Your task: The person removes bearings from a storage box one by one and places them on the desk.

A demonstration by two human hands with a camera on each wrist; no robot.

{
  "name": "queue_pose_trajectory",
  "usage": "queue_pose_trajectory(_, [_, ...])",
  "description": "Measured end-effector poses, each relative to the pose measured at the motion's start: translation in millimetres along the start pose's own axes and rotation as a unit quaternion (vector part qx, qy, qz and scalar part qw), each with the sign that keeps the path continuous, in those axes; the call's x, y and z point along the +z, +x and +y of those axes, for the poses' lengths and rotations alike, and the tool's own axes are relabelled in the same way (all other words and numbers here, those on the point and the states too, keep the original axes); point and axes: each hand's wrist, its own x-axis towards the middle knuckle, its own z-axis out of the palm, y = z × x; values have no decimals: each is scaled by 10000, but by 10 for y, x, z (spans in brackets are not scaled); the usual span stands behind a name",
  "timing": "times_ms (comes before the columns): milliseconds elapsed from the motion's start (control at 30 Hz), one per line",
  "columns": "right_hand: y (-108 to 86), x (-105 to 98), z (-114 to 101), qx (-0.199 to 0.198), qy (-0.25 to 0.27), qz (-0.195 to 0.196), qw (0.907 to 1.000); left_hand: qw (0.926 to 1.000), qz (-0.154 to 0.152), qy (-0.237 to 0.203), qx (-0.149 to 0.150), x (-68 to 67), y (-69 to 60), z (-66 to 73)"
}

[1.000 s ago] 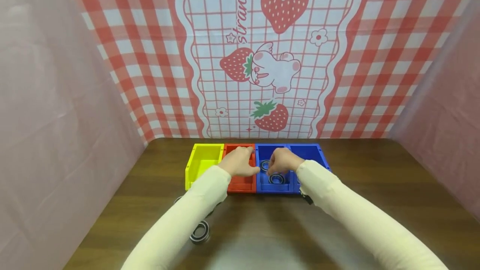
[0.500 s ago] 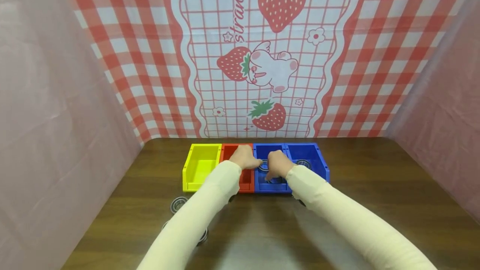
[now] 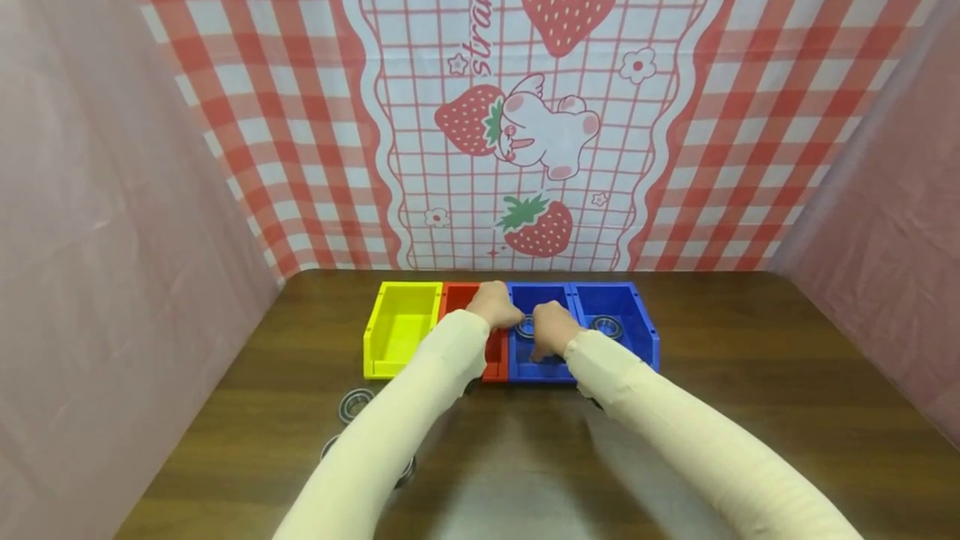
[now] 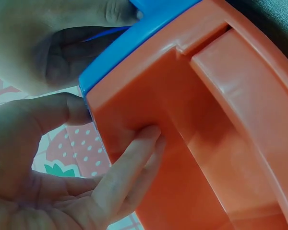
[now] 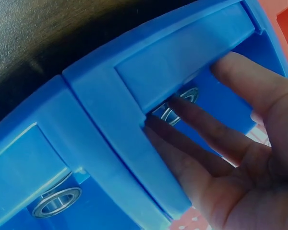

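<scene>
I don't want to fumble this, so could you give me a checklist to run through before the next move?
1. Right hand inside the left blue bin: ok.
2. Ring by its fingers firmly gripped: cannot tell, fingers partly cover it.
3. Left hand touching the red bin: ok.
4. Ring in the right blue bin in view: ok.
5. All rings off the table: not ok, some lie by the left sleeve.
</scene>
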Motion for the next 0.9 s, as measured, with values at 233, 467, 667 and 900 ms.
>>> queue_pose_trajectory(233, [27, 42, 4, -23, 25, 59, 10000, 9999, -75, 50, 144, 16, 25, -6])
queue_pose_trajectory(467, [28, 97, 0, 83, 177, 162, 9997, 9998, 86, 29, 185, 28, 2, -7])
queue_pose_trajectory(667, [1, 127, -26, 234, 341, 428, 9982, 9992, 175, 241, 263, 29, -31, 9])
queue_pose_trajectory(900, [24, 152, -54, 443, 355, 366, 9977, 9987, 93, 442, 217, 23, -39, 15])
